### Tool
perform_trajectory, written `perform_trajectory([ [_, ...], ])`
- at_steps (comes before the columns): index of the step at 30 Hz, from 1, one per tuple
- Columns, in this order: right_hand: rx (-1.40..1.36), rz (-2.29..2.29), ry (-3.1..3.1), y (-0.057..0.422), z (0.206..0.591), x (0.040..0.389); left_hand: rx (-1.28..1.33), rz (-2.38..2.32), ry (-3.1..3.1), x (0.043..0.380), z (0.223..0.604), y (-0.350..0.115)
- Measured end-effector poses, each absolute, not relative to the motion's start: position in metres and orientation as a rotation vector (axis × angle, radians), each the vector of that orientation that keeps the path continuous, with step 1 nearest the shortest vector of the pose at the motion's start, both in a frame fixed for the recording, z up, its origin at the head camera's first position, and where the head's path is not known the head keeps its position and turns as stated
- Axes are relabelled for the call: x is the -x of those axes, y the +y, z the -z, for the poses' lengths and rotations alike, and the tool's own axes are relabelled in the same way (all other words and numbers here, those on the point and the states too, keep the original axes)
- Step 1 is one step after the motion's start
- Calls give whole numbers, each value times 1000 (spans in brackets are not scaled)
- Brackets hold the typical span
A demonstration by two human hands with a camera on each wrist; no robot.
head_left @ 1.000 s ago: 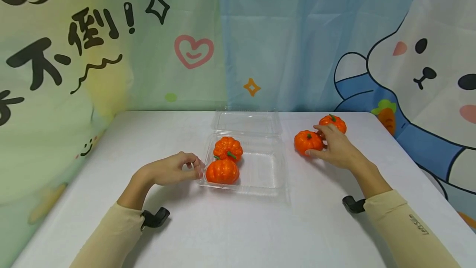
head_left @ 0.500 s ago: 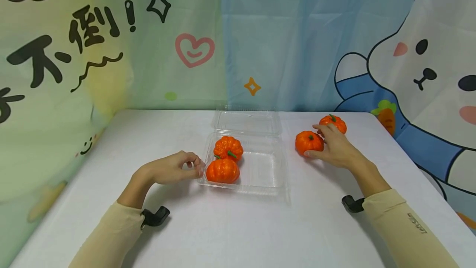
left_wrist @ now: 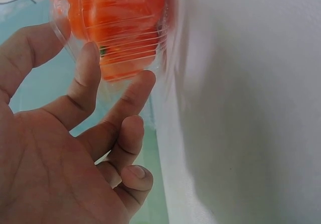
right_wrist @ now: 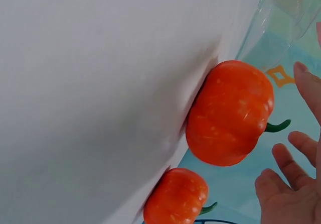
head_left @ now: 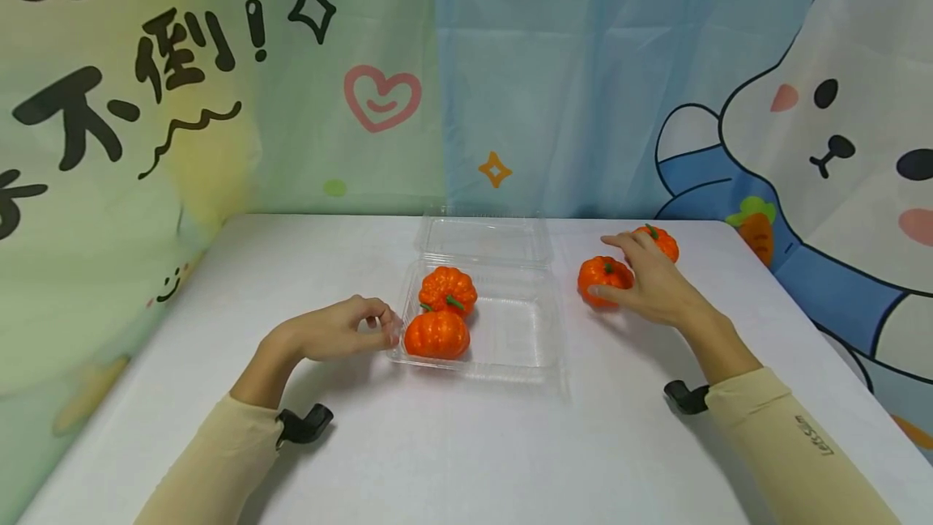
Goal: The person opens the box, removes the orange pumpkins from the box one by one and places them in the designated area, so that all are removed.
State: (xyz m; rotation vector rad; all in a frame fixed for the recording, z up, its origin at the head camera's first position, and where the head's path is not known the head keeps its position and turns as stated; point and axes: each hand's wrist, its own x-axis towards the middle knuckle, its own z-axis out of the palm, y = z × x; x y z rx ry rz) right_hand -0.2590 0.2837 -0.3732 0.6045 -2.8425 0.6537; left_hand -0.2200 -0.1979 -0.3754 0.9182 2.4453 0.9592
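My left hand (head_left: 338, 330) pinches the left rim of an open clear plastic clamshell box (head_left: 510, 335) between thumb and finger; the left wrist view shows that rim between the fingertips (left_wrist: 90, 53). Two small orange toy pumpkins with green stems, a rear pumpkin (head_left: 446, 290) and a front pumpkin (head_left: 437, 336), sit in the box's left half. To the box's right, my right hand (head_left: 656, 278) hovers with spread fingers over a third pumpkin (right_wrist: 230, 113), which rests on the table. In the right wrist view, the fingers stand apart from it. Another pumpkin (head_left: 662, 243) lies behind, partly hidden by the hand.
The box's clear lid (head_left: 484, 239) lies folded back toward the rear edge of the white table (head_left: 466, 452). Behind the table hangs a printed cloth backdrop (head_left: 525, 87). A black wrist camera mount (head_left: 306, 425) juts from the left sleeve, and a similar mount (head_left: 685, 397) from the right.
My right hand has shifted slightly left and its fingers have spread wider, away from the nearer loose pumpkin. My left hand and the box have stayed put.
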Motion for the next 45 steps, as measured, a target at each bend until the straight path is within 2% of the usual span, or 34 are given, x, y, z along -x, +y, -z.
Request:
perform_trajectory([
  [18,-849,-760,-2615,249,373,264,-866,-966,2440,214,377,-198],
  [45,-1048,-863,-2541,193,367,271,-879,-962,2437,217,372,-198],
])
